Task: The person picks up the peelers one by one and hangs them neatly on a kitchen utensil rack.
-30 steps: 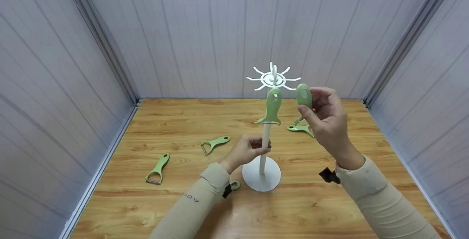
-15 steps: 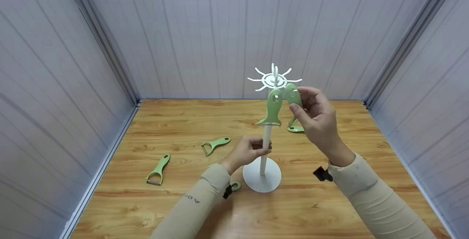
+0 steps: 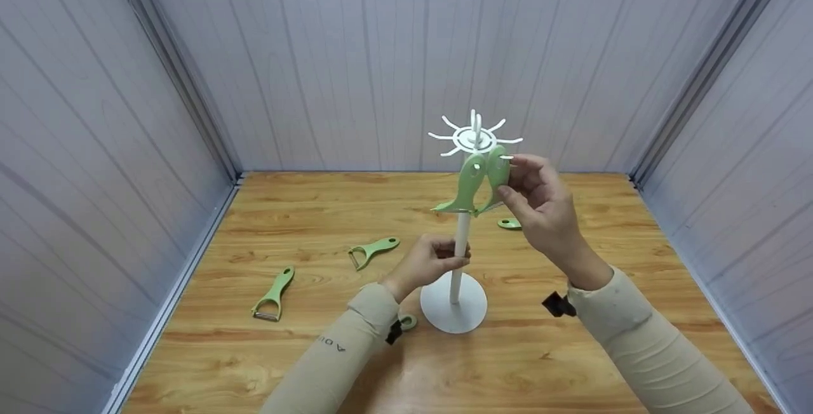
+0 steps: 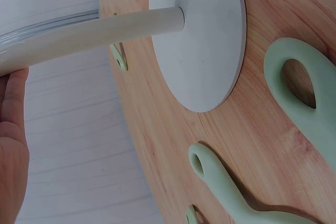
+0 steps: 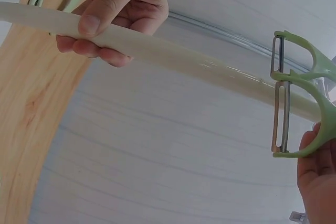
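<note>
"Why does the left hand (image 3: 424, 263) sit so low on the stand (image 3: 462, 231)?"

"It's wrapped around the pole (image 5: 184, 60), under the peelers, presumably so the stand doesn't tip while its top is worked on."

"And the right hand (image 3: 552, 214)?"

"Just right of the stand's top, pinching a green peeler (image 3: 497, 176) by the handle, hole end up. A hook (image 3: 506, 157) pokes through that hole, so the grip looks meant for lining the two up. Whether the hook bears its weight, I can't tell."

"What about its neighbour?"

"That hung peeler (image 3: 468, 190) is on the stand's near side, held by its hole alone, blade down. The two seem to touch (the right wrist view shows their blades nearly end to end)."

"The others?"

"On the counter (image 3: 540, 363): two peelers (image 3: 375, 250) left of the stand, a half-hidden peeler (image 3: 408, 322) just left of its base (image 3: 473, 309) under the left sleeve (image 3: 352, 338), and a far peeler (image 3: 509, 224) behind and right of it. All probably within easy reach."
</note>
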### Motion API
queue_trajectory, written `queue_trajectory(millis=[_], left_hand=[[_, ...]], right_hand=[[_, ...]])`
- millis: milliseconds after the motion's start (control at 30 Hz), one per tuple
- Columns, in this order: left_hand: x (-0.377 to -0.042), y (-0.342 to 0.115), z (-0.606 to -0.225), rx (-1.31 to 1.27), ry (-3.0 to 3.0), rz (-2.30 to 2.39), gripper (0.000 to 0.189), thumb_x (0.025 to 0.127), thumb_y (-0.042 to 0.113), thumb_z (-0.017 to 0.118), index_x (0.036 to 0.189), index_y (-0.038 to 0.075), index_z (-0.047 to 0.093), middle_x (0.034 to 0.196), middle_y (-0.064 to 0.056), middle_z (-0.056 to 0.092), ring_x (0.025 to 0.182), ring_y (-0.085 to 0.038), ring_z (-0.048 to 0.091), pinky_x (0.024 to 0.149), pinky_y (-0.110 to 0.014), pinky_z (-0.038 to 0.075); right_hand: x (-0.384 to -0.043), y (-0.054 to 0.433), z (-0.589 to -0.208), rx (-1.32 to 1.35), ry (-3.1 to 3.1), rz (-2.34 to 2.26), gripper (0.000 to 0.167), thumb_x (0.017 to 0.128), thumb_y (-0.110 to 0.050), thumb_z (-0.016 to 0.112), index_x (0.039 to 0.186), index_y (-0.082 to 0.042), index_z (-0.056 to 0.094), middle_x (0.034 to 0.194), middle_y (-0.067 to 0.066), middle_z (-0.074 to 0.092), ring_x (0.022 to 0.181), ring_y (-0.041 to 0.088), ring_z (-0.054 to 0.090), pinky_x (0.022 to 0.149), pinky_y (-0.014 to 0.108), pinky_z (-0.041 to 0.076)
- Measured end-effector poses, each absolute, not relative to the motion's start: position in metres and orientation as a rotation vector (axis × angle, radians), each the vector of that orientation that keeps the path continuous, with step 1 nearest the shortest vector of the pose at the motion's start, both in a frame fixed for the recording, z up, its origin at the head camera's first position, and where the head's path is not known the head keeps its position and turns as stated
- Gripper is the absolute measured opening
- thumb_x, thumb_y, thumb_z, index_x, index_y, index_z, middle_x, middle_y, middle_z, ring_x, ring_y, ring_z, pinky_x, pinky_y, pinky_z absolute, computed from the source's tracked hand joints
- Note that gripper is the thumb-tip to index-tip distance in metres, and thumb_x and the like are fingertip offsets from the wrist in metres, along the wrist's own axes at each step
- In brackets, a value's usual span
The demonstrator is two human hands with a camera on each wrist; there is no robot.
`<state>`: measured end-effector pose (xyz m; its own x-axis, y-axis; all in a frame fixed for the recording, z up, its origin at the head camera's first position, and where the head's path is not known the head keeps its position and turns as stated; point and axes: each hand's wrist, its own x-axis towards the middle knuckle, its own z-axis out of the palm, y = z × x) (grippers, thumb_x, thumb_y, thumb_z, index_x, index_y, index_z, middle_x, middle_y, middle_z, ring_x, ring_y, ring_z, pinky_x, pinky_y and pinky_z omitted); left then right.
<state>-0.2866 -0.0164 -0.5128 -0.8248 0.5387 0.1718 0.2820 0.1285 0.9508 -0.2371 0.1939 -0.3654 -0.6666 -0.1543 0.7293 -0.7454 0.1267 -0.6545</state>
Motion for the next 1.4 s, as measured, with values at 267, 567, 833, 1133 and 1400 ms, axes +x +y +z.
queue_trajectory(millis=[267, 567, 833, 1133, 1400], left_hand=[[-0.286, -0.016, -0.512, 0.817, 2.190, 1.765, 0.017, 0.101, 0.006, 0.077, 0.116, -0.001, 0.079, 0.114, -0.020, 0.081, 0.108, -0.026, 0.080, 0.097, -0.035, 0.065], [-0.287, -0.016, -0.513, 0.832, 2.204, 1.764, 0.016, 0.101, 0.007, 0.078, 0.115, 0.001, 0.081, 0.113, -0.016, 0.081, 0.109, -0.026, 0.080, 0.097, -0.035, 0.065], [-0.287, -0.016, -0.513, 0.807, 2.219, 1.762, 0.015, 0.100, 0.007, 0.079, 0.114, 0.002, 0.081, 0.112, -0.015, 0.082, 0.108, -0.026, 0.080, 0.096, -0.035, 0.066], [-0.286, -0.015, -0.512, 0.808, 2.220, 1.765, 0.017, 0.100, 0.007, 0.079, 0.116, 0.001, 0.081, 0.112, -0.016, 0.082, 0.108, -0.026, 0.080, 0.096, -0.033, 0.066], [-0.285, -0.016, -0.513, 0.817, 2.215, 1.770, 0.016, 0.100, 0.006, 0.079, 0.115, 0.001, 0.081, 0.112, -0.017, 0.081, 0.107, -0.025, 0.080, 0.096, -0.034, 0.066]], right_hand=[[-0.236, 0.205, -0.369, 0.869, -1.913, 1.544, 0.040, 0.099, 0.016, 0.067, 0.135, 0.022, 0.052, 0.122, -0.009, 0.071, 0.112, 0.009, 0.071, 0.101, 0.023, 0.059], [-0.239, 0.226, -0.383, 0.785, -1.926, 1.484, 0.038, 0.097, 0.019, 0.067, 0.134, 0.021, 0.057, 0.121, -0.015, 0.071, 0.110, 0.008, 0.071, 0.100, 0.020, 0.058], [-0.248, 0.243, -0.398, 0.715, -1.978, 1.456, 0.039, 0.098, 0.016, 0.068, 0.136, 0.018, 0.059, 0.121, -0.015, 0.069, 0.110, 0.004, 0.069, 0.100, 0.017, 0.056], [-0.255, 0.260, -0.413, 0.615, -2.038, 1.428, 0.043, 0.095, 0.016, 0.072, 0.137, 0.014, 0.061, 0.117, -0.009, 0.071, 0.109, 0.004, 0.069, 0.098, 0.017, 0.057], [-0.259, 0.272, -0.426, 0.505, -2.107, 1.400, 0.046, 0.094, 0.012, 0.076, 0.138, 0.011, 0.064, 0.115, -0.021, 0.068, 0.107, 0.002, 0.067, 0.096, 0.017, 0.056]])
